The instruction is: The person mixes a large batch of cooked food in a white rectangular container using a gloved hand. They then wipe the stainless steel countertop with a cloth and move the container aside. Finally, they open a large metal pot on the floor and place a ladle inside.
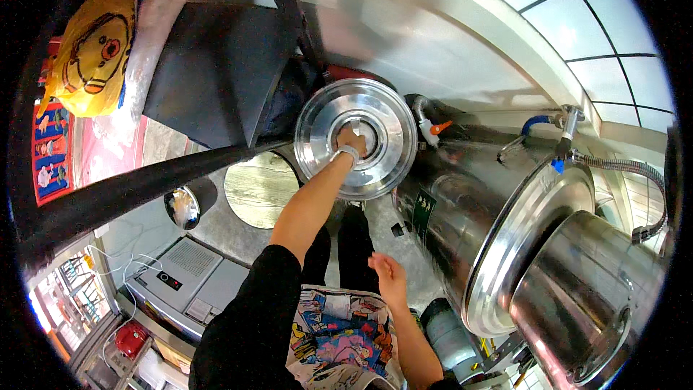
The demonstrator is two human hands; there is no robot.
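Note:
Ahead of me, slightly right of centre, is a round, shiny metal lid [390, 152] with concentric rings. My left hand [352, 142] reaches down to its middle, the fingers closed around the central knob; the fingertips are partly hidden. A pale band circles the left wrist. Whatever the lid covers is hidden beneath it. Nearer my body, my right hand [390, 274] hovers beside my apron [339, 325], its fingers loosely bent and holding nothing.
A large steel boiler [455, 202] with a stacked metal pot [577, 289] stands at right, beside an orange-handled valve [439, 128]. A round wood-patterned stool [261, 189], a bin [189, 204] and a grey appliance [184, 282] lie left, below a black frame bar [144, 180].

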